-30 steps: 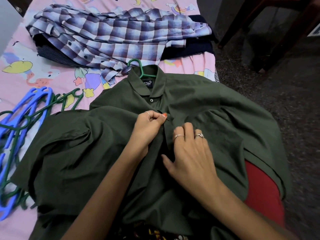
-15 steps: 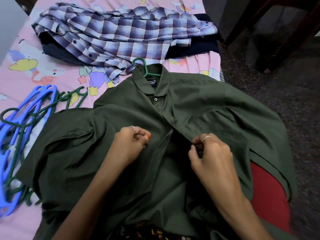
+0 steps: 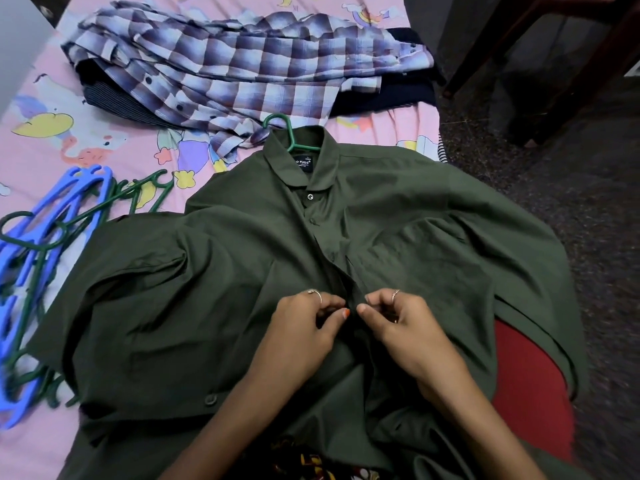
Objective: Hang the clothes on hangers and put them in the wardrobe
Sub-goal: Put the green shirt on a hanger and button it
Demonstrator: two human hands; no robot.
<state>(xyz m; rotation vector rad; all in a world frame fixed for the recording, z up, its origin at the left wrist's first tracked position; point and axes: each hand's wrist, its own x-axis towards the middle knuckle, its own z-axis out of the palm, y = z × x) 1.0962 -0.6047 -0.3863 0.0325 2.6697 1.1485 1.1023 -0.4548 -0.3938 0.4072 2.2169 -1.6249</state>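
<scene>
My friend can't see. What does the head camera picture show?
Two hands, left hand and right hand, pinch the front of a green shirt on a green hanger. Beyond lie a checked shirt and spare hangers on a pink sheet.

Both hands now sit lower on the green shirt than a second ago, side by side at the placket. The right hand, earlier flat on the cloth, now pinches the front edge; the left hand pinches the facing edge, and the gap between them closes to almost nothing
</scene>
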